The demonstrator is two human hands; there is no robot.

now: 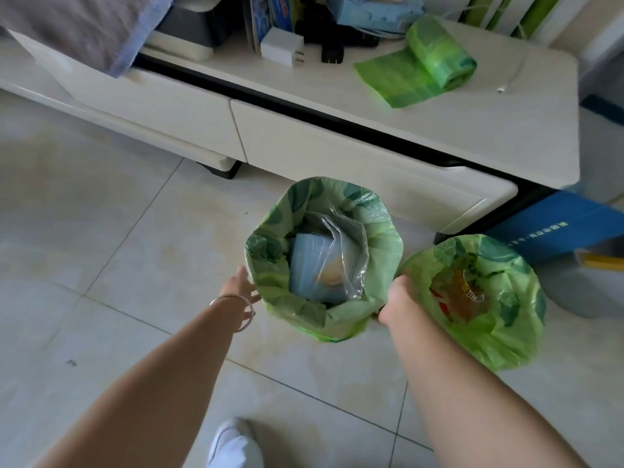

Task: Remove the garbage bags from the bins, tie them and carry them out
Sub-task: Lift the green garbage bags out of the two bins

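Note:
Two bins lined with green garbage bags stand on the tiled floor in front of a low cabinet. The left green bag [381, 244] holds a light blue box and a clear plastic bag. The right green bag [506, 332] holds orange and red wrappers. My left hand [240, 286] touches the left side of the left bag's rim, its fingers partly hidden behind the plastic. My right hand [398, 300] presses against that bag's right rim, in the gap between the two bins; its fingers are hidden, so a grip is unclear.
The low white cabinet [371, 153] runs behind the bins, with a roll of green bags [435, 52], a white charger [282, 49] and clutter on top. A blue box [553, 224] lies on the floor at the right. My white shoe [233, 444] is near the bottom edge.

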